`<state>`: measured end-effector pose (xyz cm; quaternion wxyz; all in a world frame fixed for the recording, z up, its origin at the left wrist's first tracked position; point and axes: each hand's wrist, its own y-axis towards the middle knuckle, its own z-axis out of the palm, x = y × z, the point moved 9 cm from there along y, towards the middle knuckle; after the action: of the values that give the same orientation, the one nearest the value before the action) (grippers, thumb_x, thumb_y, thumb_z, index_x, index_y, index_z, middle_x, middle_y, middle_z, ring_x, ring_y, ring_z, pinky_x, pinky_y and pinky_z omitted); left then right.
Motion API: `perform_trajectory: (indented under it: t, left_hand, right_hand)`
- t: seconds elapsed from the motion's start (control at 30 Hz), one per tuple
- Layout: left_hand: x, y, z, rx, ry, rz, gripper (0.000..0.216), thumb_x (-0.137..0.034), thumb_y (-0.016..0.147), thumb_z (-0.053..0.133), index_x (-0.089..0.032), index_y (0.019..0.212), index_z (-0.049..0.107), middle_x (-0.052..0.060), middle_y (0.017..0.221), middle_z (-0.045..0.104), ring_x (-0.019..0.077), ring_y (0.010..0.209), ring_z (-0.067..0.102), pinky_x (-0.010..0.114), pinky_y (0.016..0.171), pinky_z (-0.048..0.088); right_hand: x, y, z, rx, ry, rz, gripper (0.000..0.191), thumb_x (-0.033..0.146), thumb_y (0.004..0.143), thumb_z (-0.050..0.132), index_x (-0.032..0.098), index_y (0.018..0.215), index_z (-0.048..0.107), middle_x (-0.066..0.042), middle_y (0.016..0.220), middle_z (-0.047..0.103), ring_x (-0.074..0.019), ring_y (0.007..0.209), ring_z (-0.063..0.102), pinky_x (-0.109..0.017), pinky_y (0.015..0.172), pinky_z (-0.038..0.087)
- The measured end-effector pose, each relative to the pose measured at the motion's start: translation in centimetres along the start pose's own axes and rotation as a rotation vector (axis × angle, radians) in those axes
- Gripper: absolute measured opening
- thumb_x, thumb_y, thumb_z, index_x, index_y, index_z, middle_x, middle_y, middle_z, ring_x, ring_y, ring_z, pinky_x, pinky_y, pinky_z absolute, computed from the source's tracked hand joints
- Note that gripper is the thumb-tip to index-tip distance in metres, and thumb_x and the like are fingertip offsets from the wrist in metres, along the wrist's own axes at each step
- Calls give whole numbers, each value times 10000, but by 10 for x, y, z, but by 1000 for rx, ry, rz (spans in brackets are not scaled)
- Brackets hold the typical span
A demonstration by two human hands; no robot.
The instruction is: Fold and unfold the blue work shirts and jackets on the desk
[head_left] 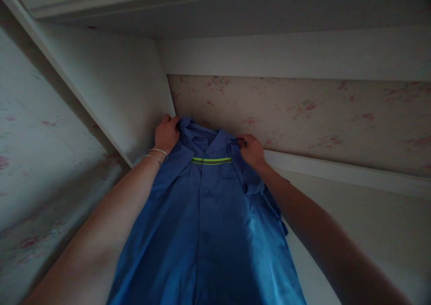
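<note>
A blue button-front work jacket (pixel 215 215) with a yellow-green stripe across its chest is spread out in front of me, collar at the far end. My left hand (pixel 167 133) is closed on its left shoulder, close to the white side panel. On the opposite shoulder, my right hand (pixel 252 149) pinches the cloth near the sleeve seam. Buttons run down the front placket, and the lower hem lies outside the picture. The sleeves are partly hidden behind my forearms and folds of cloth.
A white side panel (pixel 111 80) rises on the left, and a white shelf or cabinet bottom (pixel 256 18) overhangs the jacket. Floral wallpaper (pixel 303 112) covers the back wall, with a white ledge (pixel 336 170) below it. More floral wall (pixel 30 130) stands at far left.
</note>
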<state>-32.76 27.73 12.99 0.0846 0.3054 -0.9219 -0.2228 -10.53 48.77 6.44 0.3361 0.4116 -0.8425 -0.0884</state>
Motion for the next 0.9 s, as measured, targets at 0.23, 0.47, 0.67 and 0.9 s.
perform_trajectory:
  t: [0.23, 0.47, 0.67, 0.9]
  left_hand:
    - [-16, -19, 58, 170, 41, 109, 385, -55, 873, 543, -147, 1228, 661, 154, 1176, 633, 269, 1074, 595, 423, 941, 443]
    - [-72, -104, 39, 146, -12, 198, 386, -173, 943, 463, -152, 1306, 590, 151, 1332, 575, 280, 1185, 548, 429, 1032, 429]
    - [-118, -265, 2, 224, -261, 295, 348, -329, 976, 510, -253, 1310, 572, 67, 1308, 597, 239, 1187, 560, 414, 1038, 463]
    - [-14, -380, -18, 24, -3, -112, 404, -420, 970, 481, -134, 1227, 604, 164, 1231, 597, 312, 1117, 588, 479, 1002, 476]
  right_hand:
    - [-79, -16, 2, 188, -185, 335, 327, 88, 764, 579, 156, 1017, 775, -201, 1093, 712, -408, 1100, 641, -585, 944, 482]
    - [-58, -110, 11, 284, 24, 170, 728, 452, 906, 576, 165, 1541, 365, -166, 1562, 389, -292, 1408, 415, -427, 1164, 339]
    - [-88, -165, 16, 203, 456, 443, 236, 295, 704, 796, 233, 921, 727, -94, 1321, 634, -338, 1356, 457, -476, 1192, 273]
    - [-186, -176, -45, -25, 635, 937, 265, 279, 942, 410, 211, 1153, 554, -117, 1105, 637, -200, 848, 684, -388, 712, 617]
